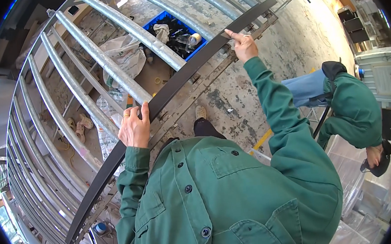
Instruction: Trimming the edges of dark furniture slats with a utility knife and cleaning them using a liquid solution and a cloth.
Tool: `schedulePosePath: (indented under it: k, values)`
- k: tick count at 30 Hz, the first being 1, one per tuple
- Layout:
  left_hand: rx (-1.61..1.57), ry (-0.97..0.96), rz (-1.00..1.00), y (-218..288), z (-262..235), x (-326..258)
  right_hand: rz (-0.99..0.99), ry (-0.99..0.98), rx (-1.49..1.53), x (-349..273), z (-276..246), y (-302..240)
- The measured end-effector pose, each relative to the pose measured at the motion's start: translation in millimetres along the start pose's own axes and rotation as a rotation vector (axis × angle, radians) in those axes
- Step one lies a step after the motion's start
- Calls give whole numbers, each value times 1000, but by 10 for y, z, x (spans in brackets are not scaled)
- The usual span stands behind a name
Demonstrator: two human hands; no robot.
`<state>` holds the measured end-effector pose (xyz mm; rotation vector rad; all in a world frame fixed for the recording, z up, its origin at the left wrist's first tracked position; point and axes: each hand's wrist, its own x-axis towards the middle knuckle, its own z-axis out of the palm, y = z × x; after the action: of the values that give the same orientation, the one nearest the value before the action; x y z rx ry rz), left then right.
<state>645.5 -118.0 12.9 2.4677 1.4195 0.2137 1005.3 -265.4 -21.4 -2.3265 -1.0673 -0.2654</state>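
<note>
Fingers: left hand [134, 127] clamped on long dark flat metal bar [173, 84]; right hand [243, 45] pinching it farther right.
Bar: laid across rusty steel frame [210, 76], beside galvanised pipes [107, 64].
Tip: both ends are best kept level.
</note>
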Motion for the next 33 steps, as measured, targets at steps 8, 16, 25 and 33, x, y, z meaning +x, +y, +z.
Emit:
schedulePosePath:
  k: [8, 16, 25, 33]
  values:
    - [-14, -60, -18, 6, -38, 7, 129, -166, -18, -414, 34, -789]
    - [-154, -117, -51, -45, -13, 45, -61, -75, -59, -957, 139, -1642]
    - [-541, -29, 203, -507, -106, -1, 135, -213, 7, -653, 124, -1249]
    - [-126, 88, 44, -2604, -706, -663, 139, -64, 116, -423, 92, -799]
